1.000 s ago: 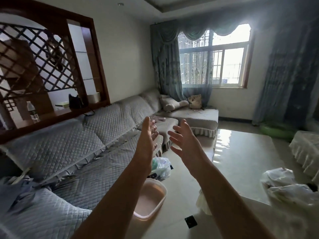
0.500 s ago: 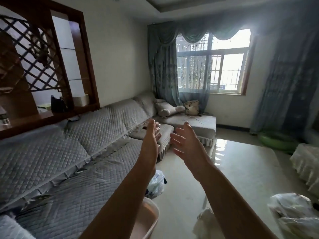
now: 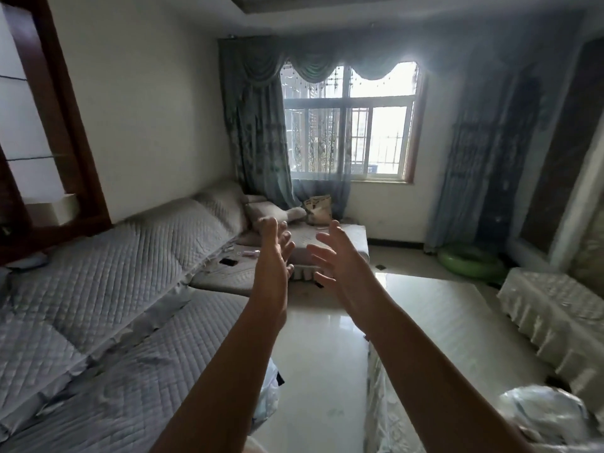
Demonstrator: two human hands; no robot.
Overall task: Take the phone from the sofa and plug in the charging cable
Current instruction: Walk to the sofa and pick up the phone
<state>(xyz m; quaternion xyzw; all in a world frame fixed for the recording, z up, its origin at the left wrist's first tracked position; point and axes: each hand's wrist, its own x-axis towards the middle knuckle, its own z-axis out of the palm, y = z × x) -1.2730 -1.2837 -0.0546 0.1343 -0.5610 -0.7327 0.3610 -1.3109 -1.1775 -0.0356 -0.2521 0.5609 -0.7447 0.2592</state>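
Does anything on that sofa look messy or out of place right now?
Yes. The quilted cover on the sofa is rumpled and pulled askew along the seat edge. A dark phone and small bits lie loose on the far cushion. Both hands are open and empty.

No text, label, brand, number or sign can be read anywhere in the view. The paper bag point(image 3: 317, 209) at the far end of the sofa point(image 3: 108, 273) carries dark markings, but they are too small and blurred to make out. The dark phone point(image 3: 227, 262) lying on the sofa seat shows no legible writing.
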